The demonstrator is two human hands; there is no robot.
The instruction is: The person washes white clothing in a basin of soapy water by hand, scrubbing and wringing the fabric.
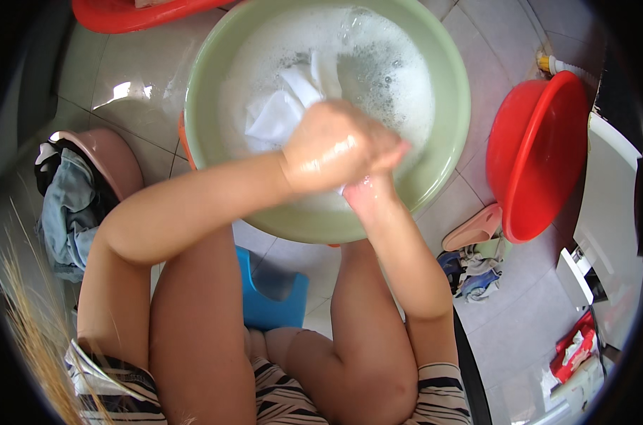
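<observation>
A white cloth (279,118) lies partly in sudsy water inside a large pale green basin (327,226). My left hand (337,146) is curled into a wet fist above the near part of the basin, with the cloth running out from beneath it. Pressed against it from below is my right hand (366,194), also wet and mostly covered by the left. A small bit of white fabric shows between the two hands. Foam covers much of the water, and the submerged part of the cloth is hidden.
A red basin (531,159) leans on its side at right, near a pink slipper (473,228) and crumpled clothes (475,271). Clothes (69,207) spill from a pink basin (114,159) at left. A blue plastic stool (276,303) stands between my legs. Another red basin (141,18) is at upper left.
</observation>
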